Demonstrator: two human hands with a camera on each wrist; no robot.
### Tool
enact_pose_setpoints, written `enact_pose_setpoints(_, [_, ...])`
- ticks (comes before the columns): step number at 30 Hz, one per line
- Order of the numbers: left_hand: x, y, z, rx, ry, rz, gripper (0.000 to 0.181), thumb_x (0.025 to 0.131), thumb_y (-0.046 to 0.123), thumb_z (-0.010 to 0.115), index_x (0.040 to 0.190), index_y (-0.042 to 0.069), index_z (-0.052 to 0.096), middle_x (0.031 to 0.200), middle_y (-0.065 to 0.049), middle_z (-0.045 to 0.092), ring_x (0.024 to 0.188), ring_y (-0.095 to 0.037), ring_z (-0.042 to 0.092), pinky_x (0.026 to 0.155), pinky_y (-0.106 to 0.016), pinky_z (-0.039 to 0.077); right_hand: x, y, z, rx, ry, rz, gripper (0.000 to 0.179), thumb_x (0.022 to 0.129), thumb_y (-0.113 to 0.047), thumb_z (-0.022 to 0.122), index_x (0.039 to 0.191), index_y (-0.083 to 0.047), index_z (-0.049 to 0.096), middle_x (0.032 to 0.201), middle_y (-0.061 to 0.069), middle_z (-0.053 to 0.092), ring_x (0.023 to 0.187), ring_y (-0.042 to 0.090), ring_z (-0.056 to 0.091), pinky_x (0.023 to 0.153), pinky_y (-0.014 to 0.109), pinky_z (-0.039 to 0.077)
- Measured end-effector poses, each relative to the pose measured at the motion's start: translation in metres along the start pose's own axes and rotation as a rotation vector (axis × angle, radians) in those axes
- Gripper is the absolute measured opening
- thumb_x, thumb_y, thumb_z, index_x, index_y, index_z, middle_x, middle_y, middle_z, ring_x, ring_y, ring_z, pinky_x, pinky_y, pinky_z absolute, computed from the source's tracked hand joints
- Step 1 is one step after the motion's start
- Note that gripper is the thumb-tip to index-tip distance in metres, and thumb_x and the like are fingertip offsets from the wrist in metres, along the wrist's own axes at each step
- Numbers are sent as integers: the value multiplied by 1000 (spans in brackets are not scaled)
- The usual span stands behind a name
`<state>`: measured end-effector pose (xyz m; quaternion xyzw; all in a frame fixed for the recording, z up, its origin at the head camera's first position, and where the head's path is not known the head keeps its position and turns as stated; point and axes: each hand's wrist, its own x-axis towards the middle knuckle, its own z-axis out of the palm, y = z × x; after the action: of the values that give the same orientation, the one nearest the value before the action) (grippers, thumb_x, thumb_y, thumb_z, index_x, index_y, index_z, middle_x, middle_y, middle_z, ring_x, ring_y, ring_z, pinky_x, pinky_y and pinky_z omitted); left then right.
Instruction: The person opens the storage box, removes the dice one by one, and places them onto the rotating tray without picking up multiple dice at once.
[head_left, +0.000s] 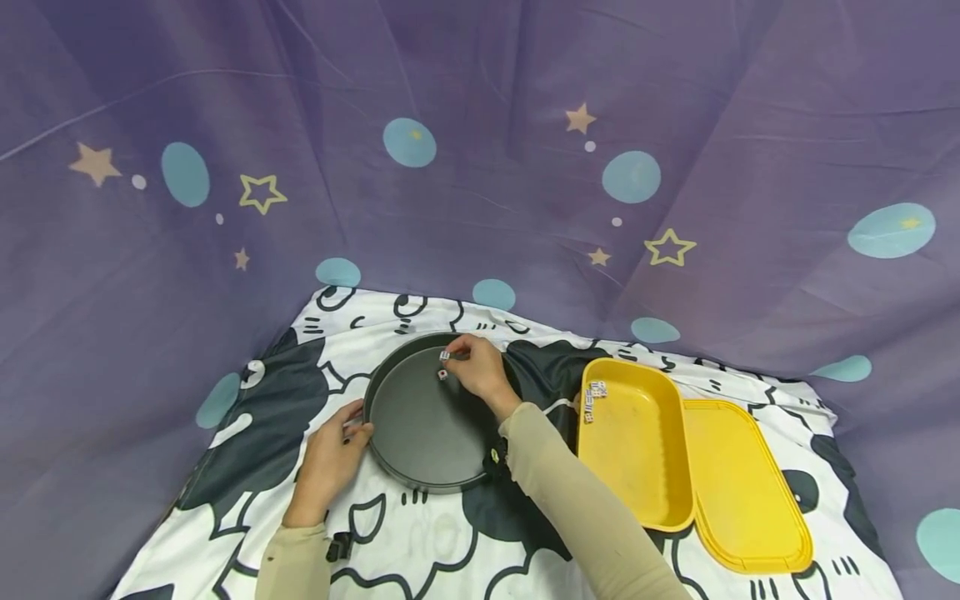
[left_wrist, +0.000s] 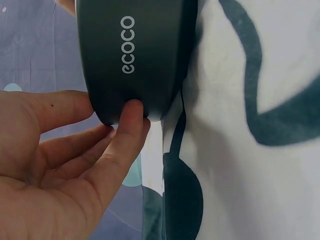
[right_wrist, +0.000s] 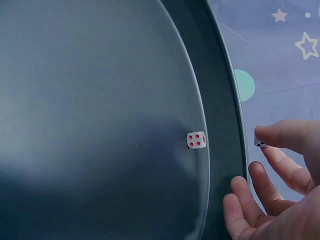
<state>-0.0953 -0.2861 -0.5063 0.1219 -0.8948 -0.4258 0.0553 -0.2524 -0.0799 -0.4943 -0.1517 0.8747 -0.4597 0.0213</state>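
A dark grey round tray [head_left: 427,433] with a raised rim lies on the patterned cloth. My left hand [head_left: 333,454] holds the tray's left side, its thumb [left_wrist: 132,112] against the outer wall marked "ecoco". Over the tray's far part, my right hand [head_left: 476,367] pinches a small white die [right_wrist: 259,142] between thumb and fingertip. Another die [right_wrist: 196,140], with red pips facing the camera, sits on the tray floor close to the wall, just below the pinched one in the head view.
Right of the tray stands a yellow rectangular container [head_left: 637,467] with several dice [head_left: 592,396] gathered in its far left corner. Its yellow lid [head_left: 750,492] lies beside it. A purple curtain [head_left: 480,167] hangs behind the cloth-covered surface [head_left: 442,533].
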Motion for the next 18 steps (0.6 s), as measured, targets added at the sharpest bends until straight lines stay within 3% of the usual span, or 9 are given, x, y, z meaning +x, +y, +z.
enact_pose_setpoints(10, [1,0,2,1,-4,9,48,98,12,62,143,-1,51,135,-20,60,114,-35,64,104,-54,41,-2,0,-11,18,12,-10,15,84,-8,79,98,-7,75,96,4,71,91,21,68,82,33,53])
enact_pose_setpoints(14, [2,-2,2,0,-6,7,47,99,12,62,143,0,51,136,-20,59,115,-35,64,104,-54,41,-7,0,-36,85,53,-27,15,85,-9,77,100,-7,75,95,4,72,89,23,68,81,35,53])
enact_pose_setpoints(18, [1,-3,1,0,-4,6,48,99,13,62,143,0,51,135,-20,60,116,-36,63,104,-55,40,-18,4,-76,107,108,-42,15,87,-10,75,101,-6,74,95,6,72,84,25,69,77,35,54])
